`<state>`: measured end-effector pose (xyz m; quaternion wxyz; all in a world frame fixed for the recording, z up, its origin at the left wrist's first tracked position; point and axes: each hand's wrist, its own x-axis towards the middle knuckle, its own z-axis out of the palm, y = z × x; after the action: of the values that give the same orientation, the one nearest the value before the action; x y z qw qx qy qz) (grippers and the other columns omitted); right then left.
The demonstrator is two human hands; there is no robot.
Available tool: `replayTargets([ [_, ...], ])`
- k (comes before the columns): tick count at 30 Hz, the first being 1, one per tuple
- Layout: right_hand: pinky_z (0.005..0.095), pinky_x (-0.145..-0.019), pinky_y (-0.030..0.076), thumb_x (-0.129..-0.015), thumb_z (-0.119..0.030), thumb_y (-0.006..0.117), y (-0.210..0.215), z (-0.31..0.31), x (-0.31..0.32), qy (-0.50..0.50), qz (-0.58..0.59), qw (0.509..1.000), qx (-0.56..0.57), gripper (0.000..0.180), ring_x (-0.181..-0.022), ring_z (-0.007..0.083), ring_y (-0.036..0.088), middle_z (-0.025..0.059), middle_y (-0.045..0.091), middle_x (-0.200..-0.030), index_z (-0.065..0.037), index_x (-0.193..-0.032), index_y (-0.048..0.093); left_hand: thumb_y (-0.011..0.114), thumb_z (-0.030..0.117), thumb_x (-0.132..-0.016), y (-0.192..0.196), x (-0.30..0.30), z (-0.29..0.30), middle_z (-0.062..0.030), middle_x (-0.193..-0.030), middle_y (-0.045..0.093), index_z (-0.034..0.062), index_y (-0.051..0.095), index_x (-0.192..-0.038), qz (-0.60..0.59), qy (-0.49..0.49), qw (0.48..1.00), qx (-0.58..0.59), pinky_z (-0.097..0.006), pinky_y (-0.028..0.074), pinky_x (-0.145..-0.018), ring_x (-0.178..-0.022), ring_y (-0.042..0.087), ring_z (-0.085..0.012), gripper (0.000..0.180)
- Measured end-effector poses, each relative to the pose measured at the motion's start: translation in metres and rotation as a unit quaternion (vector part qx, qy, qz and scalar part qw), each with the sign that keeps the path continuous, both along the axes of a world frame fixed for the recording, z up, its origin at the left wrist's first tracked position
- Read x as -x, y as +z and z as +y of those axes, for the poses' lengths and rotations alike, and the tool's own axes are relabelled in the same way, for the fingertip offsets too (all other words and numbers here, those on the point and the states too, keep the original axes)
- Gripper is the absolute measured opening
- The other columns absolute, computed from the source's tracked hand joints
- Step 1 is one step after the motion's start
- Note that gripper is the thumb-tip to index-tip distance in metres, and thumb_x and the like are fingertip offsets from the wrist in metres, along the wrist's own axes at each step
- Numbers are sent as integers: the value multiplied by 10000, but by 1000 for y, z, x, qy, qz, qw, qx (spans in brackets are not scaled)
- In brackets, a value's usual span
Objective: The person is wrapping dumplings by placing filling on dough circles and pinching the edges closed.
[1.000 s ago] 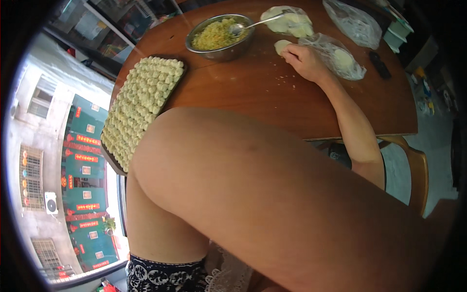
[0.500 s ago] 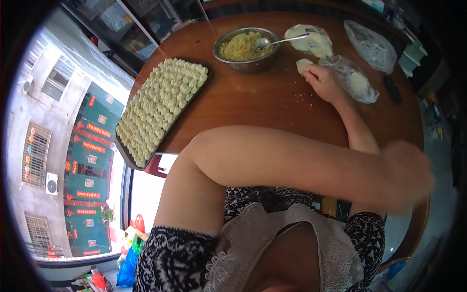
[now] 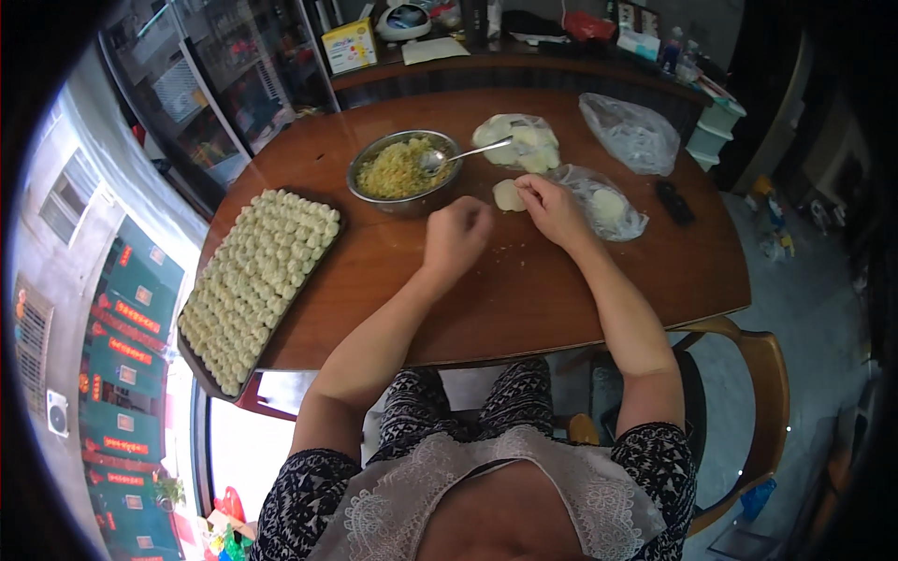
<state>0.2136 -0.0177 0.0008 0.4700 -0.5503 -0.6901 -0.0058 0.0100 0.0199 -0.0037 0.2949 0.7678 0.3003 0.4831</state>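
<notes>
Between the thumb and fingers of my right hand is the edge of a round, flat dumpling wrapper, just above the table. My left hand is to the left of it with curled fingers, slightly blurred, and nothing shows in it. Beyond the left hand stands a steel bowl of yellow-green chopped filling, with a metal spoon resting in it. A dark tray at the left carries rows of many folded dumplings.
Behind the wrapper lies a plastic bag of pale wrappers. Another clear bag with a wrapper is beside my right hand, and a crumpled bag lies farther back. A black object is at the right. Crumbs dot the wooden table.
My left arm has swung back from far right, and its hand is now over the table beside the wrapper. My right hand keeps the wrapper. The view has tilted up and shifted right.
</notes>
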Motion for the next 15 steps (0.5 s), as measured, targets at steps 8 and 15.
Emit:
replayTargets([
  [8,412,-715,504,-872,-113,679,-14,6,-12,-57,-112,992,11,147,-845,337,647,119,649,-894,-23,-972,623,630,173,-882,2,7,9,-207,-689,661,-28,693,-840,29,49,996,67,-411,513,-597,-612,667,-334,215],
  [15,480,-748,497,-859,-147,690,-21,8,-2,-83,-138,984,73,184,-909,394,626,158,637,-956,-32,-958,586,587,135,-900,-3,7,8,-130,-645,670,-53,677,-826,43,42,997,38,-323,514,-591,-601,664,-181,221],
])
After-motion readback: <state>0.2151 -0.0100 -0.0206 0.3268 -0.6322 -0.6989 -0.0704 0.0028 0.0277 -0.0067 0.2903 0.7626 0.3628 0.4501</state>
